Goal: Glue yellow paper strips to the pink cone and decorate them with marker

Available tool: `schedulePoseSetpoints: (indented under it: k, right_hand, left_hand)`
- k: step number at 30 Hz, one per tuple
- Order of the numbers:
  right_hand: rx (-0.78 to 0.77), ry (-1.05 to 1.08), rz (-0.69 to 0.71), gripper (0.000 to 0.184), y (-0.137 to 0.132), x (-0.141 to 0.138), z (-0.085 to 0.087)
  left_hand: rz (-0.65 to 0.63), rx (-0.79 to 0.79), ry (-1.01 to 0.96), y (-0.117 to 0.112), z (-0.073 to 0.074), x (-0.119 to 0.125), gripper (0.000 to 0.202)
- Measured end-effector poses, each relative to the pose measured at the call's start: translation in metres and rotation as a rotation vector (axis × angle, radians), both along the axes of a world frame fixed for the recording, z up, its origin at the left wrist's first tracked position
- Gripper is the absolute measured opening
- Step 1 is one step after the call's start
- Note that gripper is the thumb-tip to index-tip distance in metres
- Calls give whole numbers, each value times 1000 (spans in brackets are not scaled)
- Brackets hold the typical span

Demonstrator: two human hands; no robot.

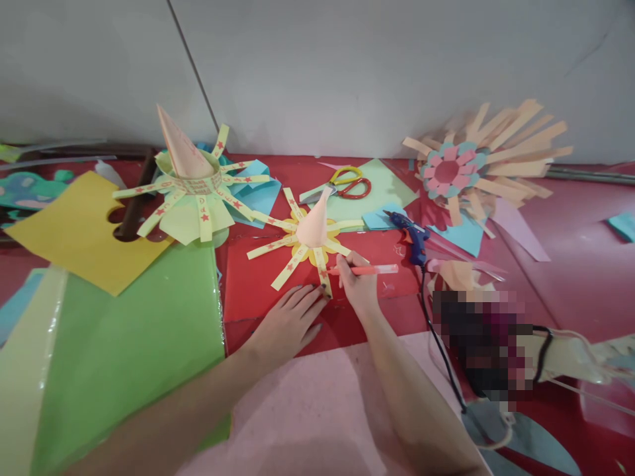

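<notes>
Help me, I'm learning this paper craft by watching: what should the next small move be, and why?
Probably add a small red mark on the near yellow strip: the right hand holds the red pen with its tip at that strip, the left hand has fingertips at its near end, and the neighbouring strip bears red marks too.

Counted one left hand (pixel 292 320) and one right hand (pixel 358 285). Tallied two pale paper cones (pixel 313 225) (pixel 183 151), one pink pen (pixel 374 270), one pair of scissors (pixel 334 190) and one blue glue gun (pixel 415 243). Logged one fringed paper flower (pixel 464 156), one large yellow sheet (pixel 82 231), one large bright-green sheet (pixel 139 337) and one broad pale-pink sheet (pixel 302 416).
</notes>
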State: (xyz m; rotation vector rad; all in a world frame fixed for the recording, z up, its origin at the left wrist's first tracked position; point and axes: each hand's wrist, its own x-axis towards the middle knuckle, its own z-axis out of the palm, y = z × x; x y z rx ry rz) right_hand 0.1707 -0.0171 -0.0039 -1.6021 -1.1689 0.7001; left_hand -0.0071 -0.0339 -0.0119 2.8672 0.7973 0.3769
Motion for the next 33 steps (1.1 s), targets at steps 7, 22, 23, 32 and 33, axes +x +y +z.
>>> schedulePoseSetpoints:
  k: [7, 22, 23, 32, 33]
  right_hand:
    - [-4, 56, -28, 38, 0, 1, -1]
    - [-13, 44, -18, 38, 1, 0, -1]
    - [-21, 49, -14, 38, 1, 0, -2]
    - [-46, 47, 7, 38, -1, 1, -3]
    - [-45, 47, 5, 38, -1, 2, -3]
  left_hand:
    - [1, -4, 1, 0, 1, 0, 38]
    - [1, -7, 7, 0, 0, 0, 39]
    - [-1, -8, 8, 0, 0, 0, 39]
    - [-8, -14, 3, 0, 3, 0, 38]
    - [-11, -10, 2, 1, 3, 0, 38]
